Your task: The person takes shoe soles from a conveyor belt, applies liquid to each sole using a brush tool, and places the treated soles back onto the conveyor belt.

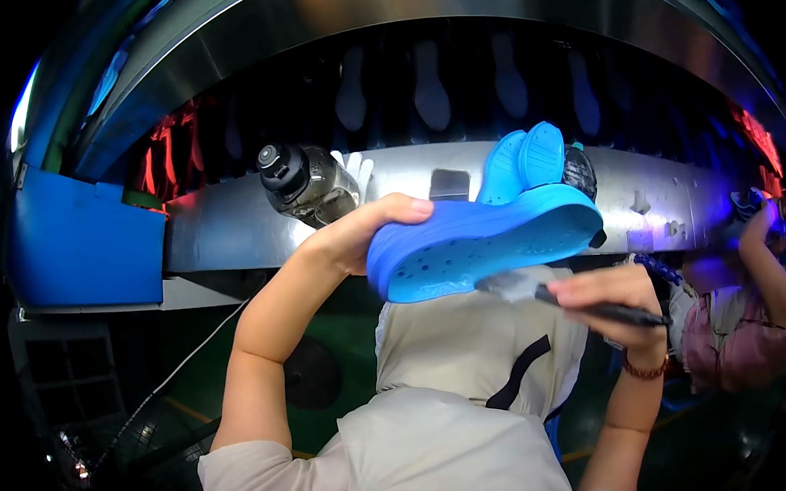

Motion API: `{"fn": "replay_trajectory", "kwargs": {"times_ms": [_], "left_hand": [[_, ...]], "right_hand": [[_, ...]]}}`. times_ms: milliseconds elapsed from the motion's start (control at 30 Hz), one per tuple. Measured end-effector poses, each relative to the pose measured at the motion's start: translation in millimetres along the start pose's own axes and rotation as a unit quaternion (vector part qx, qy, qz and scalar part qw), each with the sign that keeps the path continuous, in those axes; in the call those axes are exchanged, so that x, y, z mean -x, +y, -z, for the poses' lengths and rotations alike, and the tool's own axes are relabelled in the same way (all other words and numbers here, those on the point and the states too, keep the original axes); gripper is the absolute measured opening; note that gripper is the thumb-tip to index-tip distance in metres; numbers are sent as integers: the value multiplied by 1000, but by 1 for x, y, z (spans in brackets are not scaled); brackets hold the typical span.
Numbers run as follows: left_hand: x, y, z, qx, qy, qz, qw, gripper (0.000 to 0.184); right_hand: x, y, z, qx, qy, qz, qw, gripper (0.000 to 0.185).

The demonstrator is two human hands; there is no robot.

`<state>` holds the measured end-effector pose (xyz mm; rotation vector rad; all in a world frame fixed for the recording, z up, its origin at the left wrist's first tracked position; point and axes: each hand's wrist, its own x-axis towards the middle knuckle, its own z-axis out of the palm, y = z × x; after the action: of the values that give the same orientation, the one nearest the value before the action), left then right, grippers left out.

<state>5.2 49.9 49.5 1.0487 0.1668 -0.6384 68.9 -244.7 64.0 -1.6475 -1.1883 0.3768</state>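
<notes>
A blue shoe sole [490, 240] is tilted above my lap with its hollow, dotted inner side toward me. My left hand [361, 234] grips it at the left end, thumb over the upper edge and the other fingers mostly hidden behind. In my right hand [613, 292] is a brush [623, 313] with a black handle. Its pale bristles are smeared by motion at the sole's lower edge, which they seem to touch; a wet-looking sheen shows along there. Just behind the sole, two more blue soles [500, 176] lean together on the metal ledge.
On the ledge [389, 170] stand a dark-lidded bottle [310, 183] with white finger-like shapes behind it, and a dark container [579, 173]. Beyond, several soles [431, 88] line a dark recess under a metal hood. A co-worker [743, 316] sits at the right; a blue box [86, 235] is at left.
</notes>
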Motion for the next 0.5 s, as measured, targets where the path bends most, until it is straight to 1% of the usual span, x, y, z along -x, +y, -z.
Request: {"fn": "replay_trajectory", "kwargs": {"times_ms": [67,100,133,167,200,233,267,300,333,367,400,433,467,500], "left_hand": [[10,-2,4,68,63,-29,995,55],[-2,-11,21,226,46,-2,973,56],[-12,-10,11,308,-69,-37,948,60],[-19,-25,-1,179,94,-108,973,67],[-46,-45,4,304,-57,-184,933,72],[-59,-48,-7,293,-126,-246,915,70],[-63,-52,-14,314,-182,-197,911,81],[-71,-58,-19,315,-138,-187,920,84],[-76,-64,-21,318,-94,-175,927,87],[-78,-67,-23,321,-98,-171,926,87],[-80,-69,-24,306,-67,-182,932,87],[-80,-69,-23,288,-35,-195,937,87],[-78,-67,-20,286,-33,-197,937,87],[-73,-63,-15,318,-59,-220,920,87]], "right_hand": [[5,-12,2,9,-9,16,1000,23],[5,-15,-1,-14,26,38,999,24],[3,-17,-4,-35,62,60,996,24],[-2,-18,-10,-50,111,55,991,24],[-7,-15,-12,-15,123,39,991,22],[-11,-6,-18,-42,148,0,988,20],[-14,5,-24,-68,174,-40,982,19],[-16,19,-26,-47,180,-35,982,18],[-21,18,-29,-69,199,-81,974,19],[-21,23,-36,-25,194,-61,979,19],[-21,27,-43,18,189,-39,981,19],[-20,19,-48,154,158,42,974,19],[-14,13,-56,194,122,98,968,21],[-6,2,-62,169,81,92,978,21]]}}
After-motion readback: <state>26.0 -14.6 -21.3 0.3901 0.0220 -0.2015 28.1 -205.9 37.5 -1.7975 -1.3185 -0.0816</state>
